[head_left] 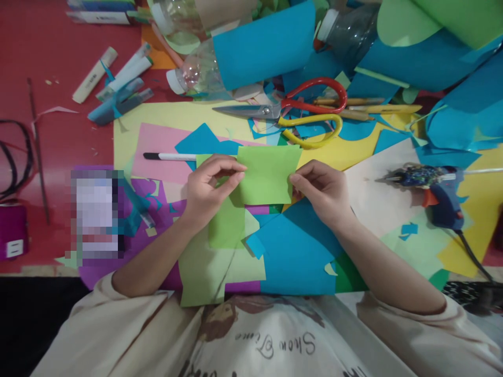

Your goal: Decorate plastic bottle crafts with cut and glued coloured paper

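Between my two hands a light green square of paper [270,175] is held up over the paper-strewn table. My left hand [210,186] pinches its left edge between thumb and fingers. At the right edge, my right hand [322,191] grips it with thumb against bent fingers. Below lies a second green paper piece [226,230], partly under my left forearm. A white pen with a black cap [168,156] sticks out behind my left hand. Just beyond the square rest scissors [271,111] with one red and one yellow handle.
At the right lies a blue hot glue gun [446,196] on coloured paper. Clear plastic bottles [200,65], partly wrapped in blue paper [267,47], fill the back. Several markers [94,76] and a blurred-out phone [96,214] lie left. Blue paper [298,251] covers the near table.
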Motion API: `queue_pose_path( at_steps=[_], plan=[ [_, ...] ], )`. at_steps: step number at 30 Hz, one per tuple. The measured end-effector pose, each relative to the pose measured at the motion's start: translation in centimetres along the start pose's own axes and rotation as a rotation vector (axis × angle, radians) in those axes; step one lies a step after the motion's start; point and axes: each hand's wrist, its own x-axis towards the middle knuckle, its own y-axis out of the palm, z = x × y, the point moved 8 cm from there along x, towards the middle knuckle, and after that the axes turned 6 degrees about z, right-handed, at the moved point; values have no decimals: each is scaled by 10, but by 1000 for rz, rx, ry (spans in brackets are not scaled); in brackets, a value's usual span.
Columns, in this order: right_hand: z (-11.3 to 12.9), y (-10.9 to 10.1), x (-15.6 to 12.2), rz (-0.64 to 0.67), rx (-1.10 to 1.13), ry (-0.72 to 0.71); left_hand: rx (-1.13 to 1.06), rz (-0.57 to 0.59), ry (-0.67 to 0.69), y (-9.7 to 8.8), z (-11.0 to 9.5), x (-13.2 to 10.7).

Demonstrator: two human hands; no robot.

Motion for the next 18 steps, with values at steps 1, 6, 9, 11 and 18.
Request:
queue_pose_path(
  at_steps=[1, 6, 9, 11, 18],
  plan=[
    [0, 0, 0, 3, -8, 0, 14, -8, 1, -1, -1, 0],
    [2, 0, 0, 5, -18, -10, 96, -6, -2, -3, 3, -1],
    [2, 0, 0, 0, 0, -16, 104, -7, 13, -4, 5, -1],
    [1, 0, 0, 0, 5, -18, 82, -10, 34, -4, 6, -2],
    [2, 0, 0, -5, 13, -32, 10, 34, 33, -4, 10, -2]
  ],
)
